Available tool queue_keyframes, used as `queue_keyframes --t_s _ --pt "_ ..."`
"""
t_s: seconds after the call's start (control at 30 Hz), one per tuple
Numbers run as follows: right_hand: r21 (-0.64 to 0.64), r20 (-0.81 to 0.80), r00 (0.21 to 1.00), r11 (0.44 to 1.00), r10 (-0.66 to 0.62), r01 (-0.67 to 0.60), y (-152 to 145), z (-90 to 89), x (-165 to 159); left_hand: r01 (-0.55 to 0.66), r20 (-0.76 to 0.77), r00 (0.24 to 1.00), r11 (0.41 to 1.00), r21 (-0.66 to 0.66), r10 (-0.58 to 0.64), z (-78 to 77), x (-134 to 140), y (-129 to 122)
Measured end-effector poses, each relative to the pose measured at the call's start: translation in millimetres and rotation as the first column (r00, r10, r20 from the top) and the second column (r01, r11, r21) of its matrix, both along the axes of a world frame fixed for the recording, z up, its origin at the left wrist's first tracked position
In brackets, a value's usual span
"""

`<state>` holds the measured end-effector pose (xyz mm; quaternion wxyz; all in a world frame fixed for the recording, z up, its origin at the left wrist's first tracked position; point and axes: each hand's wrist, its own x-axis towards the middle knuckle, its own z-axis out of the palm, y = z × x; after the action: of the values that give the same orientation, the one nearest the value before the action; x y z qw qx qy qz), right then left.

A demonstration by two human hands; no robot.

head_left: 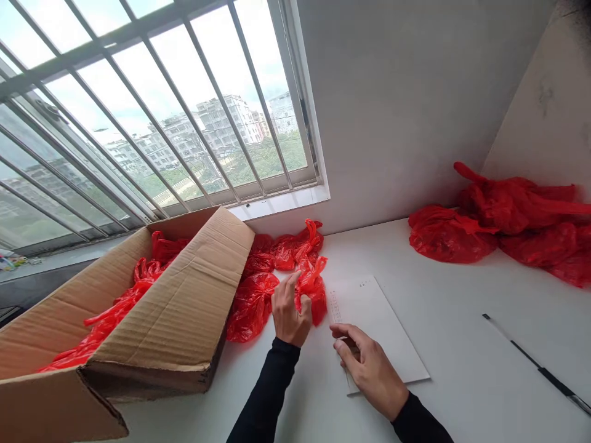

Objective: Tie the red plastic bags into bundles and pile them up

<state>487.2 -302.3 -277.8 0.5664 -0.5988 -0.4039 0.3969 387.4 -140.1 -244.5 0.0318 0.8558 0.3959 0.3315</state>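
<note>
My left hand (290, 312) is raised in front of a tied red plastic bag (313, 292), thumb and fingers apart and nothing visible in them. Whether it touches the bag I cannot tell. Just left of that hand lies another knotted red bag (249, 304). Over the lower left part of a flat white pad (383, 320) hovers or rests my right hand (369, 366), fingers curved, with a gap between thumb and forefinger. Small red and dark print shows on the pad's upper surface. Black sleeves cover both forearms.
An open cardboard box (184, 295) holding red bags (138, 289) stands at the left. Further red bags (281, 249) lie against the wall, and a larger heap (512, 218) sits at the right. A thin black-and-clear rod (540, 368) lies on the white table (466, 394). A barred window (184, 123) is behind.
</note>
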Motion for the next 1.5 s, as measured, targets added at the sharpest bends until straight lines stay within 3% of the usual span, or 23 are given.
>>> queue_keyframes --t_s 0.1,0.27,0.37,0.5,0.57,0.67,0.77,0.83,0.93,1.07,1.33,1.5 --pt "-0.012 -0.007 1.0 1.0 0.001 -0.001 -1 0.9 0 -0.158 -0.073 0.985 0.987 -0.002 0.158 12.5 -18 25" --pt "-0.023 -0.008 1.0 1.0 0.006 -0.006 -2 1.2 1 -0.194 -0.243 0.955 0.978 -0.073 0.172 15.1 -47 58" --pt "-0.024 -0.009 1.0 1.0 0.008 -0.008 -2 -0.3 1 -0.292 -0.172 0.947 0.952 -0.095 0.273 16.9 -57 71" --pt "-0.018 0.001 1.0 1.0 0.009 -0.009 -2 -2.0 1 -0.411 0.035 0.909 0.906 -0.103 0.416 21.1 -52 77" --pt "-0.017 0.005 1.0 1.0 0.008 -0.008 -2 -1.9 1 -0.394 0.119 0.909 0.916 -0.072 0.4 18.3 -41 66" --pt "-0.016 0.001 1.0 1.0 0.013 -0.013 -2 -1.0 0 -0.258 0.134 0.958 0.966 0.031 0.252 4.7 -17 32" --pt "-0.006 0.006 1.0 1.0 0.013 -0.013 -2 -0.1 0 -0.011 -0.031 0.999 0.996 0.092 0.014 -14.1 5 5" --pt "-0.003 0.005 1.0 1.0 0.011 -0.011 -1 0.4 0 0.082 -0.139 0.988 0.993 0.083 -0.07 -24.7 12 3" --pt "-0.017 -0.012 1.0 1.0 0.01 -0.01 -1 1.4 1 0.026 -0.205 0.979 0.997 0.069 -0.011 -33.4 8 20" --pt "-0.014 -0.009 1.0 1.0 0.006 -0.006 0 3.3 3 -0.102 -0.233 0.965 0.991 0.084 0.119 -32.0 -7 38" --pt "0.004 -0.016 1.0 1.0 0.015 -0.015 0 1.3 4 -0.169 -0.295 0.937 0.981 0.092 0.189 -33.3 -10 33" --pt "0.068 0.009 0.998 0.996 -0.067 0.066 7 1.9 4 -0.129 -0.204 0.968 0.988 0.082 0.144 -17.4 0 19"
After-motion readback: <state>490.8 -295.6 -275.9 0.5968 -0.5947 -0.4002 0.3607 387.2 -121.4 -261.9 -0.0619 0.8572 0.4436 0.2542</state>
